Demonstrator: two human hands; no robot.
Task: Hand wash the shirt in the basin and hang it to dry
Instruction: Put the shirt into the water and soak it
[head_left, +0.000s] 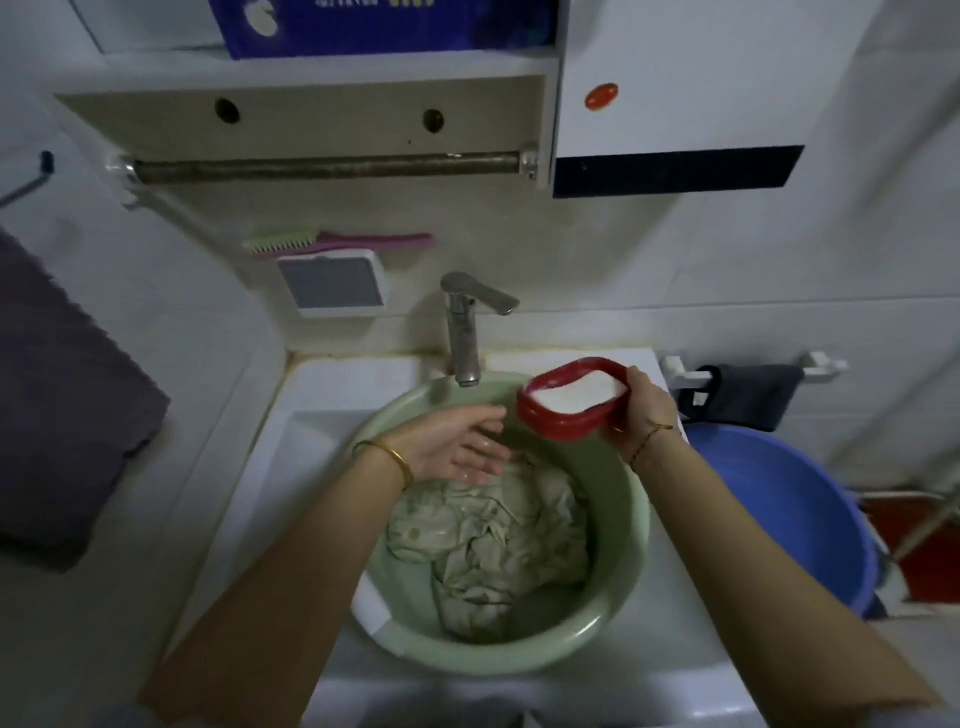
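Fingers of my left hand were loosely spread, palm up and wet, cupped over the far side of the green basin and holding nothing. Those of my right hand were wrapped around the end of a red tub, gripping it tilted towards my open palm; white powder filled the tub nearly to its rim. Just below my left fingers the shirt lay crumpled inside the basin, a pale green cloth with darker green dots, soaked and bunched into heavy folds, with its collar showing near the middle. The basin sat in a white sink, and the white worktop ran along under my right forearm. Beyond my fingertips the steel tap stood with its spout over the basin's far edge. Further back a green brush and a pink one rested on a white holder on the tiled wall, under a rusty rail. Right of my right hand stood a blue bucket, with a dark cloth hung above it. Left of my left arm hung a dark purple towel.
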